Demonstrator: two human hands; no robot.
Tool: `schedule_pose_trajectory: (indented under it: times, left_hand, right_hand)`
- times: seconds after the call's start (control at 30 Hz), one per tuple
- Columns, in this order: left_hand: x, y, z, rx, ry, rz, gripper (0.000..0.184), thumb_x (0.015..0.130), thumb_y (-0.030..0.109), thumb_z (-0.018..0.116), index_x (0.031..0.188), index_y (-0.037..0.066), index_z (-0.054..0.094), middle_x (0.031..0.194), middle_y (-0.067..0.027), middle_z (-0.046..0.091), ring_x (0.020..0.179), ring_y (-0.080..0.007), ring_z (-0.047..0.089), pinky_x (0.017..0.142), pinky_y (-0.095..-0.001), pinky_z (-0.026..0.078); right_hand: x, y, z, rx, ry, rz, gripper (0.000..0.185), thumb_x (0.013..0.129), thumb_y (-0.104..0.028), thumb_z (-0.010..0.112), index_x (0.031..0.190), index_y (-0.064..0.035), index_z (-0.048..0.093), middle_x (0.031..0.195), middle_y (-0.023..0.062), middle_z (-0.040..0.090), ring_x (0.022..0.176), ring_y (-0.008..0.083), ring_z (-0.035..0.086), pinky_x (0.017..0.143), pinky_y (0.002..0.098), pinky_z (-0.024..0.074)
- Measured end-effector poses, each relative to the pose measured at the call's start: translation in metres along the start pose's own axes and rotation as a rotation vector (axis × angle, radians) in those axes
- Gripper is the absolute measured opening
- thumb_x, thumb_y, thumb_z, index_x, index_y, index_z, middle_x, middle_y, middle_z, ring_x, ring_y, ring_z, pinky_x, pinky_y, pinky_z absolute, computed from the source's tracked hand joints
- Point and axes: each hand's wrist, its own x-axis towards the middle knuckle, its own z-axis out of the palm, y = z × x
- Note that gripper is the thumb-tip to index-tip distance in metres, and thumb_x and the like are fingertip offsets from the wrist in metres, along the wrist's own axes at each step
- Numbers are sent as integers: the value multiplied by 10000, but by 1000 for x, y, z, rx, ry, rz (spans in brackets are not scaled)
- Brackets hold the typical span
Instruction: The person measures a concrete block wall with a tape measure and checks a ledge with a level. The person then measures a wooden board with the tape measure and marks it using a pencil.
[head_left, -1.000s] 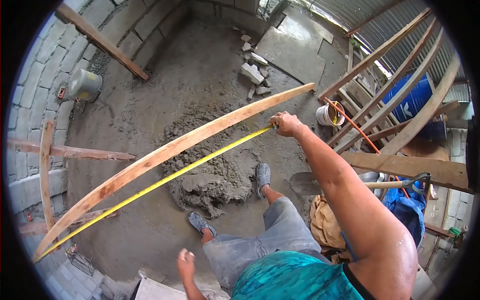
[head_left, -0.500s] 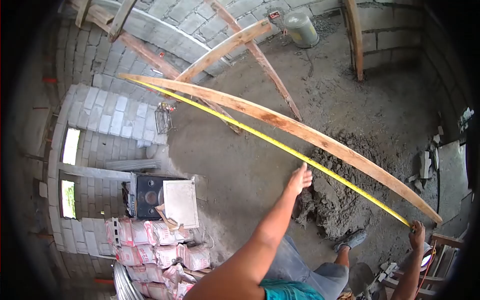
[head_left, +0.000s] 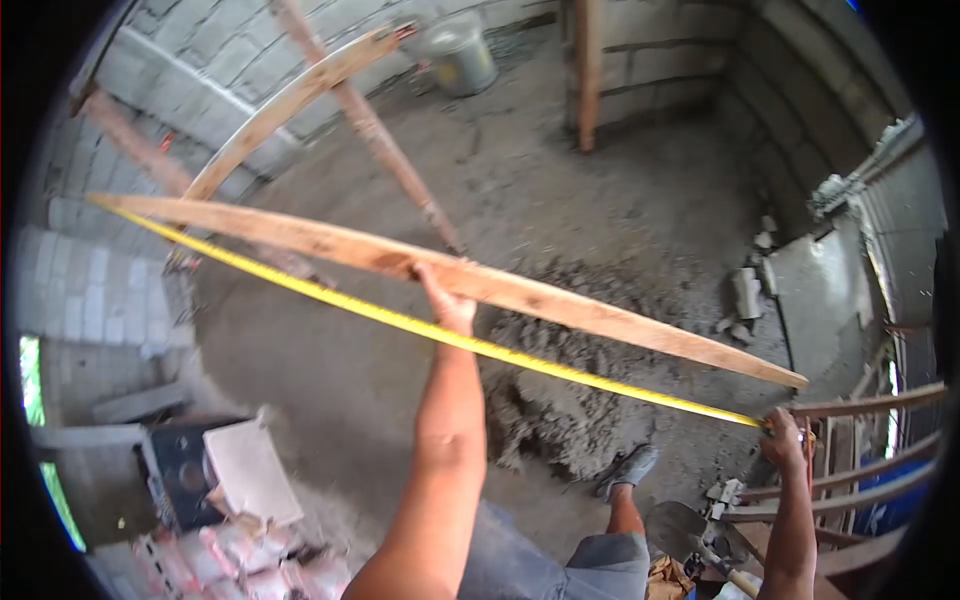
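Note:
My left hand (head_left: 450, 305) is stretched forward over the tape and grips the near edge of a long wooden plank (head_left: 560, 305), its fingertips partly hidden there. Closed around the case of a tape measure is my right hand (head_left: 783, 438), at the plank's right end. From it the yellow tape blade (head_left: 400, 320) runs out to the plank's far left end, sagging slightly below the plank and under my left forearm.
Wet mortar (head_left: 560, 410) is heaped on the concrete floor below the plank. Slanted wooden braces (head_left: 385, 150) and a bucket (head_left: 460, 60) stand farther back. Cement bags (head_left: 220, 560) lie lower left, a shovel (head_left: 680, 530) lower right, beside stacked lumber (head_left: 850, 500).
My left hand has moved from beside the tape, fingers spread, across it to the plank. My right hand still holds the tape measure. The view has shifted right.

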Motion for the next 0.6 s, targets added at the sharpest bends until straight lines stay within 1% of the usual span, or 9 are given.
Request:
schedule_pose_trajectory:
  times: [0.03, 0.07, 0.27, 0.33, 0.43, 0.47, 0.53, 0.57, 0.6]
  left_hand:
    - [-13, 1, 26, 49, 123, 133, 833, 760, 737, 696, 1310, 152, 471, 1204, -75, 575, 1046, -281, 583, 938, -528, 502]
    - [-2, 0, 17, 27, 166, 111, 825, 756, 733, 704, 1338, 192, 481, 1230, -63, 570, 1069, -278, 573, 944, -521, 495]
    - [-47, 17, 45, 18, 170, 108, 725, 805, 680, 692, 1310, 199, 492, 1191, -40, 568, 1067, -273, 555, 912, -518, 487]
    - [-66, 20, 58, -42, 234, 122, 688, 817, 692, 666, 1249, 180, 509, 1105, -66, 597, 975, -287, 586, 866, -517, 511]
    - [-105, 46, 78, -241, 112, -96, 699, 816, 751, 605, 1140, 140, 500, 908, -128, 616, 763, -320, 621, 727, -513, 560]
    - [-114, 52, 89, -246, 107, -74, 699, 816, 751, 605, 1140, 140, 500, 908, -128, 616, 763, -320, 621, 727, -513, 560]
    - [-146, 67, 104, -182, 28, -4, 765, 805, 760, 614, 1221, 138, 452, 900, -136, 602, 736, -324, 621, 688, -493, 571]
    - [-164, 75, 122, -54, 163, 125, 865, 769, 776, 642, 1303, 147, 383, 889, -140, 594, 701, -321, 620, 662, -476, 579]
    - [-166, 81, 117, -98, 115, 88, 951, 737, 786, 668, 1358, 158, 315, 894, -143, 591, 704, -312, 621, 654, -470, 581]
  right_hand:
    - [3, -15, -2, -14, -2, 17, 352, 636, -57, 616, 985, -39, 577, 955, 212, 587, 950, 429, 569, 834, 495, 466]
    - [5, -31, -3, -24, -8, 28, 363, 643, -63, 626, 1003, -37, 582, 965, 216, 589, 961, 432, 573, 840, 503, 469]
    - [30, -120, 6, -134, -40, 22, 542, 698, -173, 733, 1212, -86, 586, 1139, 183, 611, 1080, 423, 578, 901, 506, 511]
    - [33, -141, 16, -115, 15, 12, 620, 706, -193, 752, 1285, -79, 561, 1113, 220, 607, 1065, 437, 566, 942, 501, 492]
    - [14, -158, 29, -113, -11, 42, 736, 736, -188, 742, 1417, -94, 478, 1167, 232, 595, 1098, 436, 562, 977, 497, 482]
    - [4, -165, 30, -85, -13, 49, 773, 727, -177, 740, 1438, -86, 454, 1164, 234, 599, 1113, 430, 556, 978, 490, 475]
    - [-23, -173, 30, 8, 67, 5, 811, 712, -134, 733, 1460, -70, 426, 1125, 232, 606, 1101, 427, 553, 968, 478, 470]
    - [-37, -186, 31, 54, 128, 45, 841, 695, -91, 725, 1475, -79, 413, 1128, 216, 601, 1094, 408, 557, 959, 465, 476]
    - [-52, -202, 23, 102, 185, 87, 874, 677, -48, 717, 1490, -88, 400, 1131, 201, 596, 1087, 390, 561, 950, 451, 481]
